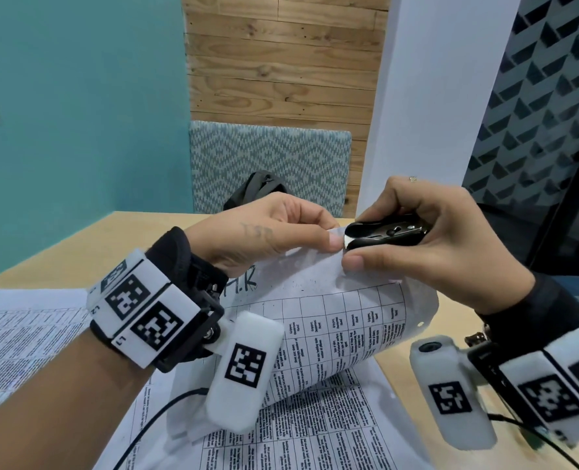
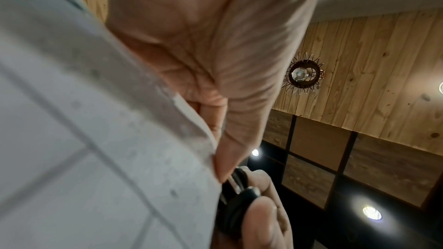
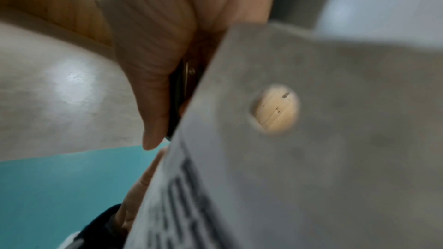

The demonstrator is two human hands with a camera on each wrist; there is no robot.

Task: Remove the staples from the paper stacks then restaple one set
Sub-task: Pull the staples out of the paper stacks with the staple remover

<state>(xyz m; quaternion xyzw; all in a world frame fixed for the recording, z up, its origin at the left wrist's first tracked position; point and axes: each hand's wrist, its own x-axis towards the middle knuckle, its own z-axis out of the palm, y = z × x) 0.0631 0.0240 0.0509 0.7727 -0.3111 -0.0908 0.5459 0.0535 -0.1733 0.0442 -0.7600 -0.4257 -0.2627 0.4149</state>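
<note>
A stapled paper stack (image 1: 332, 317) printed with tables curls up off the table. My left hand (image 1: 274, 232) pinches its raised top corner between thumb and fingers. My right hand (image 1: 427, 239) grips a black staple remover (image 1: 386, 235), whose metal jaws sit on that same corner right beside my left thumb. The staple itself is hidden. In the left wrist view the paper (image 2: 95, 139) fills the left side, with the staple remover (image 2: 237, 202) just past my fingertips. The right wrist view is mostly paper (image 3: 311, 139), with a punched hole.
More printed sheets lie flat: one set (image 1: 20, 344) at the left, another (image 1: 298, 435) under the lifted stack. A black cable (image 1: 152, 418) runs over them. Across the wooden table (image 1: 87, 239) stands a patterned chair (image 1: 271, 164) with a dark bag (image 1: 257, 191).
</note>
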